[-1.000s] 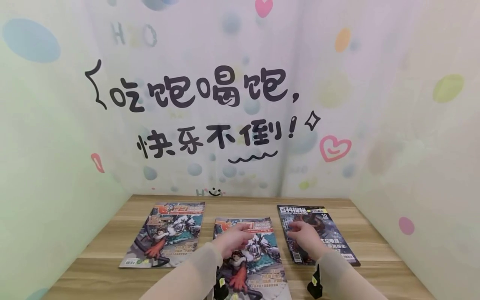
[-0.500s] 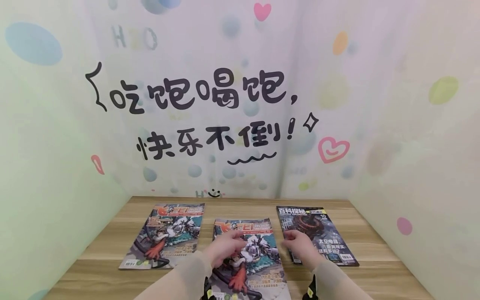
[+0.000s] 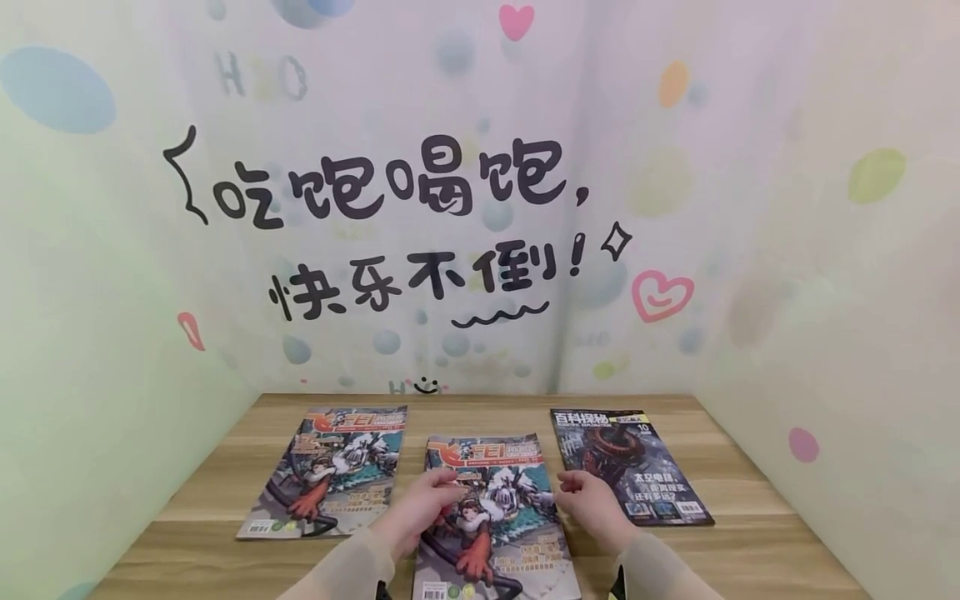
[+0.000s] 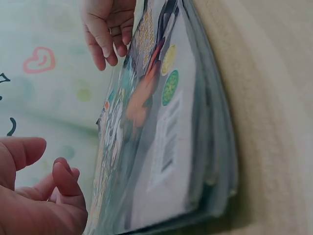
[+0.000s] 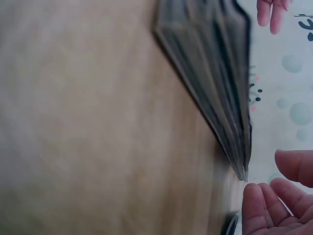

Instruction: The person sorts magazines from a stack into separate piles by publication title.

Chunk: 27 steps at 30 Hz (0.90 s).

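A thick stack of magazines (image 3: 498,521) with a colourful comic-style cover lies at the front middle of the table. In the left wrist view the stack (image 4: 161,132) shows its layered edges. My left hand (image 3: 420,510) is at the stack's left edge, thumb and fingers apart. Whether it touches the stack is hard to tell. On the other side my right hand (image 3: 596,508) is beside the right edge, its fingers loosely bent. The right wrist view shows that hand's fingers (image 5: 269,208) near the stack's far corner, with nothing between thumb and fingers.
A magazine with the same cover (image 3: 326,471) lies to the left on the wooden table (image 3: 187,521). A dark science magazine (image 3: 630,467) lies at the right, behind my right hand. A printed curtain (image 3: 450,350) closes off the back, with pale walls on both sides.
Both hands have drawn back toward me. The left hand moved left off the cover to the stack's left edge; the right hand moved left off the dark magazine toward the stack's right edge.
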Each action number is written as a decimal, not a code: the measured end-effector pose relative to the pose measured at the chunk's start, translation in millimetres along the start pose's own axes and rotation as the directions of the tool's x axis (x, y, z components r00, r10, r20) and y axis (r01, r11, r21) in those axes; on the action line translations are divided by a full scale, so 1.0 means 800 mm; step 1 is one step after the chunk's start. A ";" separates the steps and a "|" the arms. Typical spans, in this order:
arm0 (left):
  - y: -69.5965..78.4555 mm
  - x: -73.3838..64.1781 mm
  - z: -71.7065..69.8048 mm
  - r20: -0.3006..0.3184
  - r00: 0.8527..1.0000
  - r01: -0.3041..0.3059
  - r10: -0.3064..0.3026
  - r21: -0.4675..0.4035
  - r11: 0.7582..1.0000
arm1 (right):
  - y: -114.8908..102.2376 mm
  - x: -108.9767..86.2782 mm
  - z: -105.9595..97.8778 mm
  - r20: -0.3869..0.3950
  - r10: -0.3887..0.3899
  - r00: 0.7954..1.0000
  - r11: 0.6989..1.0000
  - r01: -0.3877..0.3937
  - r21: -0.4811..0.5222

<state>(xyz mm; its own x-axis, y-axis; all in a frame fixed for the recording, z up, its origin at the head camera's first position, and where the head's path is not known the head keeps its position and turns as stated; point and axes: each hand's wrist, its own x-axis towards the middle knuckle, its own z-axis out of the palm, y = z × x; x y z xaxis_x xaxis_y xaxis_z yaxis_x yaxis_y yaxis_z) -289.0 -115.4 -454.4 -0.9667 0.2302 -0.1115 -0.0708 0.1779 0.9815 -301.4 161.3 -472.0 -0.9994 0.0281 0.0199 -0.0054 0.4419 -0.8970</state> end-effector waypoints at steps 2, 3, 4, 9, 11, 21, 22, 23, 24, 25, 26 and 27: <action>-0.002 -0.005 -0.002 -0.028 1.000 0.000 0.000 0.000 1.000 | 0.002 -0.002 0.001 -0.001 -0.009 1.000 1.000 0.009 0.008; -0.004 -0.006 -0.003 -0.043 0.999 0.000 0.000 0.005 1.000 | 0.003 -0.003 0.002 0.001 -0.009 1.000 1.000 0.009 0.016; -0.006 -0.009 -0.004 -0.055 0.998 0.002 -0.002 0.004 1.000 | 0.003 -0.005 0.003 0.003 -0.009 1.000 1.000 0.009 0.025; -0.013 -0.017 -0.009 -0.111 0.994 0.013 -0.009 0.032 0.999 | 0.001 -0.010 0.004 0.034 0.025 0.999 0.999 -0.027 0.043; -0.015 -0.020 -0.009 -0.129 0.991 0.022 -0.017 0.037 0.999 | 0.000 -0.012 0.004 0.040 0.051 0.998 0.998 -0.052 0.036; -0.027 -0.032 -0.008 -0.170 0.985 0.034 -0.027 0.039 0.999 | 0.001 -0.017 0.012 0.039 0.050 0.998 0.999 -0.050 -0.002; -0.028 -0.033 -0.008 -0.181 0.983 0.037 -0.029 0.041 0.998 | 0.001 -0.018 0.013 0.036 0.046 0.998 0.999 -0.046 -0.004; -0.028 -0.034 -0.008 -0.191 0.981 0.036 -0.026 0.048 0.998 | 0.001 -0.019 0.013 0.033 0.045 0.998 0.999 -0.045 -0.003; -0.029 -0.034 -0.009 -0.197 0.980 0.040 -0.029 0.052 0.998 | 0.001 -0.019 0.014 0.029 0.041 0.999 0.999 -0.041 -0.005; -0.029 -0.035 -0.009 -0.202 0.979 0.042 -0.029 0.060 0.997 | 0.002 -0.020 0.014 0.025 0.040 0.999 0.999 -0.040 -0.005; -0.029 -0.036 -0.009 -0.206 0.978 0.042 -0.027 0.070 0.997 | 0.002 -0.020 0.015 0.023 0.034 0.999 0.999 -0.034 -0.010; -0.029 -0.036 -0.010 -0.209 0.978 0.041 -0.024 0.077 0.996 | 0.002 -0.020 0.015 0.020 0.036 0.999 0.999 -0.036 -0.010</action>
<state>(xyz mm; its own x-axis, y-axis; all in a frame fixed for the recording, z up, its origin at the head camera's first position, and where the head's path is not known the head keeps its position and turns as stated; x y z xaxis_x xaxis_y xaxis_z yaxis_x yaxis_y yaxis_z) -261.2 -133.7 -473.0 -0.9948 0.0205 -0.1002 -0.0915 0.2608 0.9610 -285.6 150.6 -479.2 -0.9994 0.0264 -0.0214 0.0309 0.4495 -0.8927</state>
